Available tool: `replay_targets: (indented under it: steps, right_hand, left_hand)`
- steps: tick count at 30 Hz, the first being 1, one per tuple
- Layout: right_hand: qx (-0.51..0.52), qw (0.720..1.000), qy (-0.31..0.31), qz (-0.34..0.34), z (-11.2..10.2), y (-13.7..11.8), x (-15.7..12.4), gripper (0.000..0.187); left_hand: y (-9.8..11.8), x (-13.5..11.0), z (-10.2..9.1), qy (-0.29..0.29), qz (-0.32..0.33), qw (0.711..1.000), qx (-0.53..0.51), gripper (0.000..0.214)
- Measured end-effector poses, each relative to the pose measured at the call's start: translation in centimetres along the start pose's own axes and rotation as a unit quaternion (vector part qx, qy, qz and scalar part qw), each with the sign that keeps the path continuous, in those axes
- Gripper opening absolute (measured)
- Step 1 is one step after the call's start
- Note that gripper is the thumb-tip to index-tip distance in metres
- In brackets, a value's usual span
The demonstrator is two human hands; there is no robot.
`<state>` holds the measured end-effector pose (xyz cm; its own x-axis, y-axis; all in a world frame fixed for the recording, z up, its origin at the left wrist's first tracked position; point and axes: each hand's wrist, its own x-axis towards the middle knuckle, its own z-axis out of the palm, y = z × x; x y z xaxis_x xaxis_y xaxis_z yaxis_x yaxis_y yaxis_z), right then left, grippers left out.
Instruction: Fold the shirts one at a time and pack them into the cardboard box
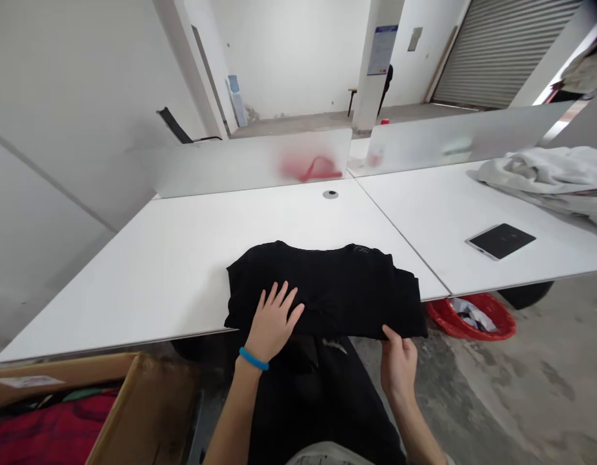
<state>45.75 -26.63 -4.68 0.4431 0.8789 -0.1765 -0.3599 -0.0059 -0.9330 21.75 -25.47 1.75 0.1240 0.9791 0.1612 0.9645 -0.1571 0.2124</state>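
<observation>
A black garment, its exact kind hard to make out, lies folded into a wide band along the front edge of the white table. My left hand, with a blue band on its wrist, rests flat on the garment's left part, fingers spread. At the lower right edge of the cloth, my right hand pinches the hem between thumb and fingers. The garment's front edge reaches slightly past the table's edge above my lap.
On the right tabletop are a dark tablet-like device and a heap of white cloth. Frosted dividers run along the back. A red bin stands below at right. A cardboard box with clothes is at lower left.
</observation>
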Motion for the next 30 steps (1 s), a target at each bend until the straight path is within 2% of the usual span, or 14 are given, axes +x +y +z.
replay_targets:
  steps: [3, 4, 6, 8, 13, 17, 21, 24, 26, 27, 28, 30]
  right_hand:
    - [0.039, 0.997, -0.036, 0.057, -0.1, 0.1, -0.9, 0.018]
    - [0.051, 0.994, -0.056, 0.076, 0.2, 0.1, -1.0, 0.021]
    - [0.054, 0.99, -0.091, 0.097, 0.8, -0.1, -1.1, 0.036]
    - [0.038, 0.99, -0.099, 0.093, 1.5, -0.2, -1.1, 0.049]
    - [-0.051, 0.997, -0.054, 0.033, 2.2, -0.5, -1.0, 0.065]
    - [-0.1, 0.994, -0.007, -0.043, 3.3, -0.6, -1.5, 0.072]
    - [-0.12, 0.987, 0.002, -0.104, 5.7, -1.1, -1.1, 0.066]
    - [-0.141, 0.979, -0.037, -0.144, 8.5, -2.6, -0.3, 0.054]
    - [-0.179, 0.958, -0.107, -0.195, 10.8, -3.9, -0.1, 0.045]
    - [-0.207, 0.939, -0.155, -0.228, 12.0, -4.5, -0.2, 0.041]
    - [-0.239, 0.911, -0.207, -0.265, 13.2, -5.0, -0.5, 0.038]
    - [-0.312, 0.828, -0.316, -0.343, 15.4, -5.2, -1.5, 0.041]
  left_hand:
    - [0.2, 0.4, 0.1, -0.006, -0.005, 1.0, 0.002, 0.054]
    - [0.2, 0.7, 0.1, -0.009, -0.003, 1.0, 0.004, 0.053]
    - [0.0, 1.3, -0.1, -0.015, 0.008, 1.0, 0.012, 0.052]
    - [0.0, 1.9, -0.4, -0.012, 0.021, 0.999, 0.029, 0.05]
    - [2.2, 3.3, -0.7, 0.039, 0.034, 0.997, 0.05, 0.049]
    - [3.4, 4.3, 0.5, -0.004, 0.006, 1.0, 0.022, 0.05]
    - [3.1, 4.4, 1.2, -0.031, -0.006, 0.999, -0.026, 0.05]
    - [2.6, 4.6, 1.2, -0.036, -0.012, 0.993, -0.114, 0.051]
    - [2.0, 4.9, 1.3, -0.028, -0.029, 0.972, -0.232, 0.052]
    - [1.5, 5.0, 1.4, -0.015, -0.05, 0.948, -0.313, 0.054]
    - [0.9, 5.1, 1.4, 0.008, -0.08, 0.911, -0.404, 0.057]
    - [-0.8, 4.8, 1.6, 0.065, -0.155, 0.801, -0.575, 0.062]
